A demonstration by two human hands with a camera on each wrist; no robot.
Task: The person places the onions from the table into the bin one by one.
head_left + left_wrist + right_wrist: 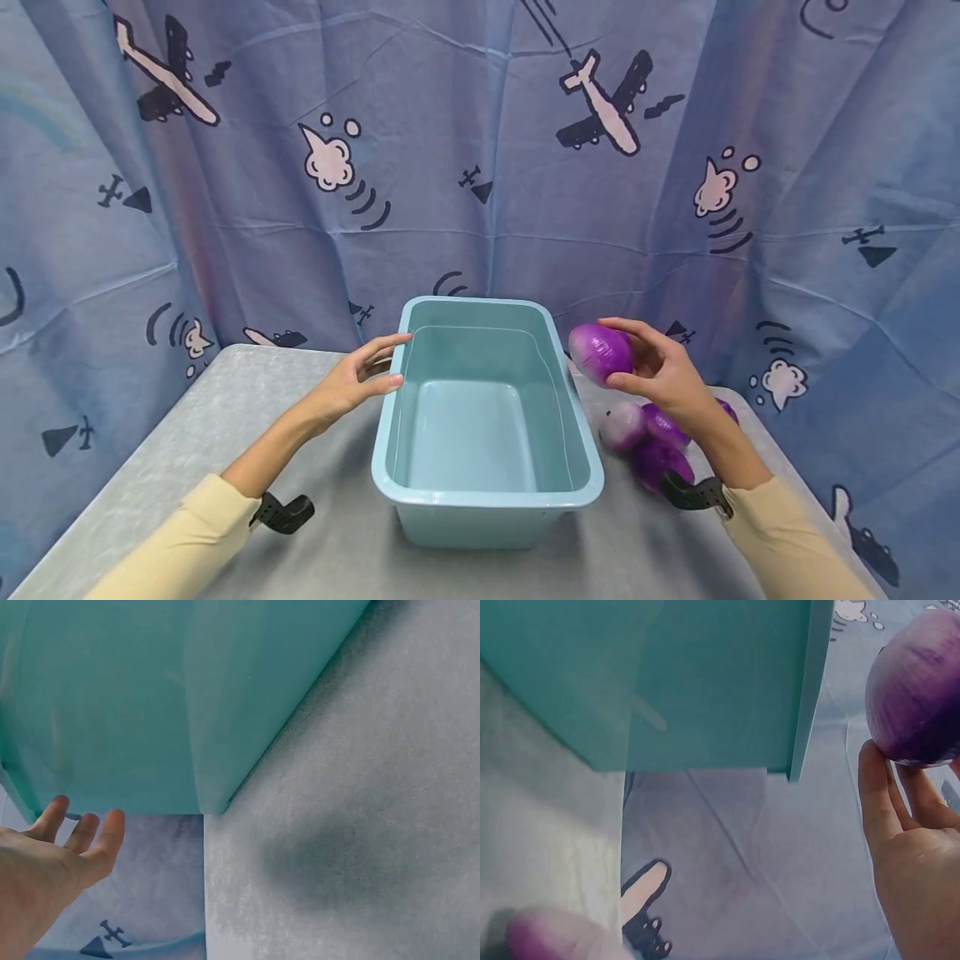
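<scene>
A light teal plastic tub point(487, 499) stands upright on the grey table, its inside bare. My left hand point(352, 379) is at the tub's left rim, thumb and fingertips spread along the edge. From below, the left wrist view shows that hand point(56, 862) with its fingers loosely bent beside the tub's wall point(112, 712). On the other side, my right hand point(663, 367) holds a glossy purple onion point(600, 353) between thumb and fingers, just beyond the right rim. Pale at one end, the onion point(919, 690) rests on the fingertips in the right wrist view.
Several more purple onions point(660, 462) lie in a cluster on the table right of the tub, under my right forearm. A blue curtain point(450, 150) printed with planes hangs behind the table point(315, 508). Dark straps point(283, 513) circle both wrists.
</scene>
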